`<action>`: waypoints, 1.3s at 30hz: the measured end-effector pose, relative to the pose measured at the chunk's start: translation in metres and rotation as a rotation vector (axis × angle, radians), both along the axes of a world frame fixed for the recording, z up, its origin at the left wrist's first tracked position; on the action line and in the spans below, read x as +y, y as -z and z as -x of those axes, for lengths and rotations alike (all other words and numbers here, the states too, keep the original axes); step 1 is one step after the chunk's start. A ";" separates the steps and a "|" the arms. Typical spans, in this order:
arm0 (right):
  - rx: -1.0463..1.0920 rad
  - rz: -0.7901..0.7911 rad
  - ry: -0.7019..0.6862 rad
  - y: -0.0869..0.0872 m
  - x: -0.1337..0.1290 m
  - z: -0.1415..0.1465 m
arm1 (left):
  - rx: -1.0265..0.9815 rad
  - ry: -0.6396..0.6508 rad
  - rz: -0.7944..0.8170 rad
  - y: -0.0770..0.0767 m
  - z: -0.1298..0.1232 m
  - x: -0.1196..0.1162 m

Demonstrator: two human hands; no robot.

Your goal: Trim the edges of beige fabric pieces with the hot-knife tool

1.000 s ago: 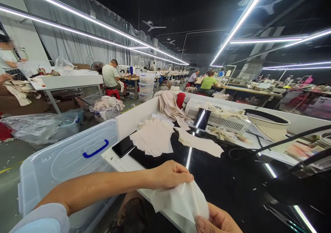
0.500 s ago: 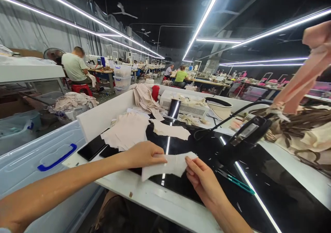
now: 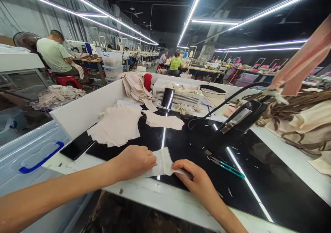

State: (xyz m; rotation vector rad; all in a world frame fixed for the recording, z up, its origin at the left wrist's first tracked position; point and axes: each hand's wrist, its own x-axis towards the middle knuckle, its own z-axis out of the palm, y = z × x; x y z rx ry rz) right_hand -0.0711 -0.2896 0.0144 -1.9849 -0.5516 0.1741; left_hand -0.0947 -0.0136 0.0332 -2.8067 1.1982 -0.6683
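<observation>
A small piece of pale fabric is held between both hands just above the glossy black tabletop panel. My left hand is closed on its left part, fingers curled down. My right hand grips its right end, where the fabric looks folded over; the fingertips are partly hidden. Beyond them lies another cut fabric piece. A loose stack of pale fabric pieces is to the left. Teal-handled thread snips rest on the black panel, right of my right hand.
A black electric cutter with a cable stands at the right, pink strips hanging above it. A black cylinder and a phone are on the table. Blue-handled plastic bins stand left. People sit at sewing tables further back.
The fabric was stretched flat between my hands; now its right part is folded over. My right hand has turned and lowered slightly. The whole view has shifted.
</observation>
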 end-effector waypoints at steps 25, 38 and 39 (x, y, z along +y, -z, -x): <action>-0.288 -0.508 0.446 -0.053 -0.075 -0.040 | 0.114 0.345 0.176 0.026 -0.027 -0.086; -0.453 -0.678 0.463 -0.064 -0.008 -0.055 | 0.059 0.283 0.161 0.032 -0.031 -0.100; -0.452 -0.705 0.451 -0.062 -0.005 -0.056 | 0.057 0.283 0.166 0.033 -0.031 -0.100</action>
